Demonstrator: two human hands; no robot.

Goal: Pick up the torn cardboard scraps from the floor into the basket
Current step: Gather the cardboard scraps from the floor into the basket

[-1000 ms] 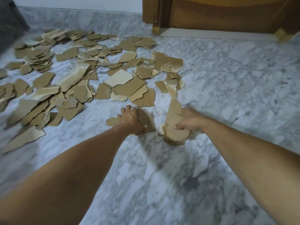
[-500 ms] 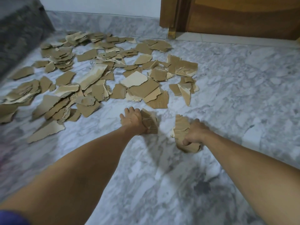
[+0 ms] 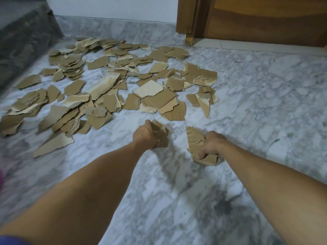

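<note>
The marble floor [image 3: 256, 112] lies bare along its right side and near edge. Torn brown cardboard scraps [image 3: 109, 89] spread over its far-left part. The right hand [image 3: 211, 145] grips a ragged corrugated bundle [image 3: 194, 138]; the left hand [image 3: 144, 135] clutches smaller pieces [image 3: 161, 134].

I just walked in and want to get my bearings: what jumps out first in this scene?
A wide scatter of torn cardboard scraps covers the marble floor, mostly left of centre toward the far wall. Nearer the camera, the left hand and the right hand each grip a bunch of scraps above the floor. A wooden door stands at the upper right; no basket is in view.
</note>
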